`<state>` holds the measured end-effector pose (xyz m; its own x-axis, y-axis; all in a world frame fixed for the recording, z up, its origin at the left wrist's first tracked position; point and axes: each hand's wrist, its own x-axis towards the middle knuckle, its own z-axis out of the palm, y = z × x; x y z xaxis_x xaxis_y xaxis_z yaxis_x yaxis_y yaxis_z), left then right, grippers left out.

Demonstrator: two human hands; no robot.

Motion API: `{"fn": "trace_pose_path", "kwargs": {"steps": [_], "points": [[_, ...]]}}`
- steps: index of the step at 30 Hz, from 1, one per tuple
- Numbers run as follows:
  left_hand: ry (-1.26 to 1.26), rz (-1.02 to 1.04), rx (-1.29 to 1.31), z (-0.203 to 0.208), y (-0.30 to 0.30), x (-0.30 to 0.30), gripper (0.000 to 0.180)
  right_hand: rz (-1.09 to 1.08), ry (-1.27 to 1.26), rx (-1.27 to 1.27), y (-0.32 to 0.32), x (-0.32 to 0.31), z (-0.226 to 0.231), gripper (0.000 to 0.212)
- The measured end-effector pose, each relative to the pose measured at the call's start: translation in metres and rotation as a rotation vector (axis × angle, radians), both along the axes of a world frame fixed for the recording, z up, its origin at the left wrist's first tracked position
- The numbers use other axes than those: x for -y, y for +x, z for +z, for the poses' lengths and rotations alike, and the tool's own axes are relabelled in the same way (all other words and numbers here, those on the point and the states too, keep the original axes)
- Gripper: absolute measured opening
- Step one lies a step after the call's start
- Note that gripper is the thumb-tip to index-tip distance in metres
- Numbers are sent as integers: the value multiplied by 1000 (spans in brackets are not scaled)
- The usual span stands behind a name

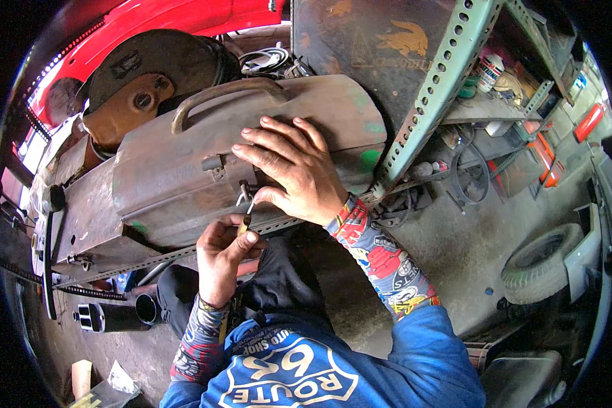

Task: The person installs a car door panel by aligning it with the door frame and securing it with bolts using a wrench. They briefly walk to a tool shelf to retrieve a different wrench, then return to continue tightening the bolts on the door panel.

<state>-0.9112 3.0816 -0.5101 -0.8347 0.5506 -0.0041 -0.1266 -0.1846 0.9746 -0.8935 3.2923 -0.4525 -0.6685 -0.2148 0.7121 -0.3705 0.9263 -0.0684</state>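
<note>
A large worn brown metal toolbox (173, 173) with a curved carrying handle (228, 90) stands in front of me on a metal shelf. My right hand (296, 170) lies spread on its lid, fingers apart, with the thumb pointing down beside the front hasp (244, 192). Below that hasp, my left hand (221, 258) pinches a small brass padlock (245, 224) between thumb and fingers. The padlock's shackle reaches up toward the hasp; whether it passes through cannot be made out. A small latch plate (215, 167) sits left of my right fingers.
A green perforated upright (432, 95) rises just right of the toolbox. Behind it stand a dark round disc-shaped machine part (139, 75) and a red car body panel (183, 17). A tire (540, 265) lies at right, and a black canister (112, 316) is on the floor at left.
</note>
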Motion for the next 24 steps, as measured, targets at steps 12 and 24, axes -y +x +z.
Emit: {"fn": "trace_pose_path", "kwargs": {"steps": [12, 24], "points": [[-460, 25, -104, -62, -13, 123, 46, 5, -370, 243, -16, 8, 61, 33], [-1252, 107, -425, -127, 102, 237, 25, -163, 653, -41, -139, -110, 36, 56]]}}
